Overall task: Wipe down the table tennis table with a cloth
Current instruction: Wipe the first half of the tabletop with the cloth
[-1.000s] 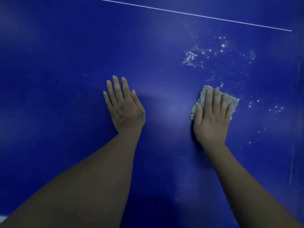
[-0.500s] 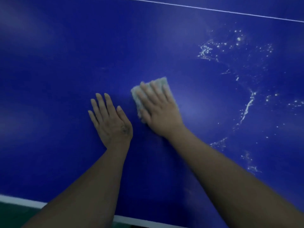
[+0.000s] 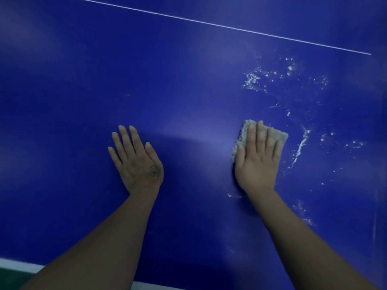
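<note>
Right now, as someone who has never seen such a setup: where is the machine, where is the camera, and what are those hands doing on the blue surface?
There is no machine here: a person works with two bare hands. The view comes from one wide camera worn on the head, looking forward and down, so both arms reach in from the bottom. The blue surface is a table tennis table, with a thin white line across the top and a white edge at the lower left. The right hand lies flat on a grey cloth, its fingers straight, pressing it to the table. The left hand rests flat on the table and holds nothing. White specks and smears lie to the right of the cloth.
</note>
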The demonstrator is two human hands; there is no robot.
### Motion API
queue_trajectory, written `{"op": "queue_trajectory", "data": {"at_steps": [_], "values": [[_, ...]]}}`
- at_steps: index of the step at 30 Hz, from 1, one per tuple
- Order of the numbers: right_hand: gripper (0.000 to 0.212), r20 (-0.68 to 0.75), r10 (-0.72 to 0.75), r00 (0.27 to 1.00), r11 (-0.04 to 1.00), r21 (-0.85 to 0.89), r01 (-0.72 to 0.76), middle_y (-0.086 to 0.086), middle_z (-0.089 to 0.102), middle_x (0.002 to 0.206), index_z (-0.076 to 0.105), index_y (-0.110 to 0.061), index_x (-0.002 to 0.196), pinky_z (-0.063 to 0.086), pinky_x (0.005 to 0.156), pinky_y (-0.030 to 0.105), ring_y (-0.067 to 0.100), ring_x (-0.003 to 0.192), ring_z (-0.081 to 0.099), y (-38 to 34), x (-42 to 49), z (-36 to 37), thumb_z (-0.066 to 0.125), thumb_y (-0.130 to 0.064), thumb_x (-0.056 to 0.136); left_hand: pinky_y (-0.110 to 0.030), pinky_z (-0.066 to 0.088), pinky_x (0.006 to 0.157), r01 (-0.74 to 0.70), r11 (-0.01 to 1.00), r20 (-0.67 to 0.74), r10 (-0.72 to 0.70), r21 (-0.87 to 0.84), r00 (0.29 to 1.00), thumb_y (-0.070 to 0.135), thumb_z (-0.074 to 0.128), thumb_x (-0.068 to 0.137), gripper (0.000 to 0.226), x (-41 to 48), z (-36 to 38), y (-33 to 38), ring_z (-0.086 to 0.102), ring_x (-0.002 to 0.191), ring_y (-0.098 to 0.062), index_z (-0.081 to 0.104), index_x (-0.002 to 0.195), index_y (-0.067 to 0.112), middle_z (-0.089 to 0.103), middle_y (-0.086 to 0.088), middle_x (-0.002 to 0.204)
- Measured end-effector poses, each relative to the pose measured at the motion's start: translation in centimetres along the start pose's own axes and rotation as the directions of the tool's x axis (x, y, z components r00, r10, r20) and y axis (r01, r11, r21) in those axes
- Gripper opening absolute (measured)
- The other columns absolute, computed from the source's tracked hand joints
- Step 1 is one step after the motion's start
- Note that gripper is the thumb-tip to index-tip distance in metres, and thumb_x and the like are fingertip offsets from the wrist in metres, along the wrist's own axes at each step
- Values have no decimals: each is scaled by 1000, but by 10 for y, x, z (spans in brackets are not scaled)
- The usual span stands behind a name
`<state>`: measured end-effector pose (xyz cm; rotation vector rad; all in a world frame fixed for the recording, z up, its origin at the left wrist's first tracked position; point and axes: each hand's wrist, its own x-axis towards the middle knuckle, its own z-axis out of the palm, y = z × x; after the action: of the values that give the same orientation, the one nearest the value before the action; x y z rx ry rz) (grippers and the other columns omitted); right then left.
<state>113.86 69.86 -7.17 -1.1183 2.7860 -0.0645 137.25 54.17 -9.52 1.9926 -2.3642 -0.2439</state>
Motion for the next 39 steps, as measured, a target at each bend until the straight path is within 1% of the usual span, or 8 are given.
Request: {"op": "queue_trajectory", "data": {"at_steps": [5,10,13,17,22,27,34,39], "values": [[64,-31,-353,935,935,29,354,2,13,180,18,-22,172,7,133,57,29,167,7,-65,53,2,25,-45,113,-58,4,136,-98,994,-6,98,-40,995,39,17,116,66,1,-2,24,-1,169,-29,13,172,5,5,-12,182],[66,-8,-445,896,893,79,444,-4,15,180,20,-28,172,2,135,46,22,167,7,-79,136,-9,29,-53,112,-53,2,137,-374,921,-8,376,-111,927,36,24,116,64,6,3,117,3,169,-27,19,172,7,11,-9,182],[65,-34,-346,937,936,54,348,-4,14,180,19,-29,172,3,134,46,22,167,8,-32,159,-11,28,-54,112,-53,2,137,-319,947,52,320,-27,946,42,22,116,67,4,12,141,-3,169,-26,13,174,10,2,-5,183],[67,-56,9,998,996,92,-4,3,11,180,14,-23,173,0,134,55,30,167,5,24,151,-15,27,-49,112,-54,6,137,-307,951,25,308,-19,951,45,26,113,70,4,19,141,1,170,-27,17,173,10,7,-5,183],[64,-88,-442,893,893,54,447,2,20,179,27,-20,170,15,132,57,28,166,13,2,107,0,35,-46,113,-53,7,137,-291,957,53,291,-5,955,48,22,112,72,4,18,144,-4,169,-23,13,174,12,1,-2,183],[66,-111,13,994,999,52,-7,5,18,179,23,-18,171,9,133,58,32,166,12,34,116,-3,34,-46,112,-55,9,137,-287,958,47,288,-25,957,47,25,112,72,5,21,144,-3,170,-23,16,174,12,4,-2,183],[65,-87,-394,915,915,60,399,3,21,178,27,-22,170,7,133,55,31,166,13,-54,195,-8,26,-51,112,-53,7,137,-295,956,3,295,-2,956,45,29,111,71,6,27,141,0,170,-22,18,173,12,7,-2,183],[66,-35,-332,943,943,16,333,-4,11,180,14,-33,172,-3,133,49,26,167,5,-29,267,-16,14,-58,111,-53,9,137,-314,949,-48,313,-8,948,42,34,112,69,6,31,139,4,170,-23,22,173,11,11,-1,183]]}}
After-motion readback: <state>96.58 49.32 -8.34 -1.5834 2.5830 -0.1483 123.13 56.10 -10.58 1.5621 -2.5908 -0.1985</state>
